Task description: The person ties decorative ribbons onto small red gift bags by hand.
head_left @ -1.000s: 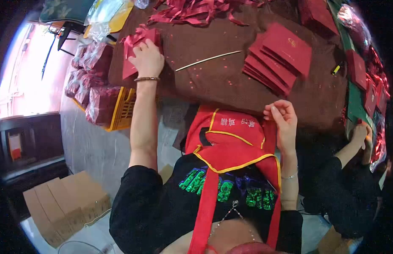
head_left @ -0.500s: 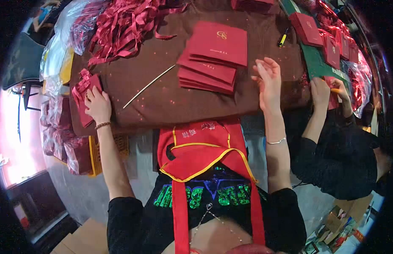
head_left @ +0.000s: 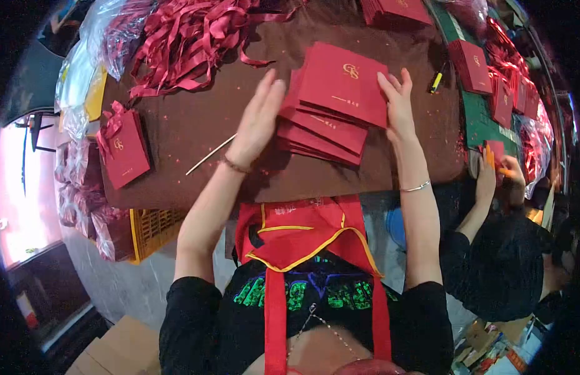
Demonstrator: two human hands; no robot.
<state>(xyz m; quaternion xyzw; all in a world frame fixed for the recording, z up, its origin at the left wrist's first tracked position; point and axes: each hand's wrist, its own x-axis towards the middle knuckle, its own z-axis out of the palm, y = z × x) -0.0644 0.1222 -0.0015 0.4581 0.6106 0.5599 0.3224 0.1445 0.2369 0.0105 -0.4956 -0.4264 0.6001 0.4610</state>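
A fanned stack of red gift envelopes or flat boxes with gold lettering (head_left: 343, 84) lies in the middle of the brown-covered table. At its right edge is my right hand (head_left: 399, 109), fingers apart, with the thumb against the upper right corner of the top pieces. My left hand (head_left: 258, 122) hovers just left of the stack, its fingers stretched out and nothing in it. To the left lies a single red piece (head_left: 127, 153) tied with a ribbon bow (head_left: 115, 122). A thin pale stick (head_left: 208, 155) rests on the cloth, partly behind my left wrist.
Loose red ribbons (head_left: 190, 44) are heaped at the back left. Another red stack (head_left: 399, 12) stands at the back, with a yellow-and-black marker (head_left: 436, 81) to its right. At right, a co-worker's hands (head_left: 490, 172) handle a red piece beside the green mat (head_left: 480, 119).
My left hand has left the bow-tied piece and moved right to the stack. My right hand has come against the stack's right edge. The view has shifted slightly.
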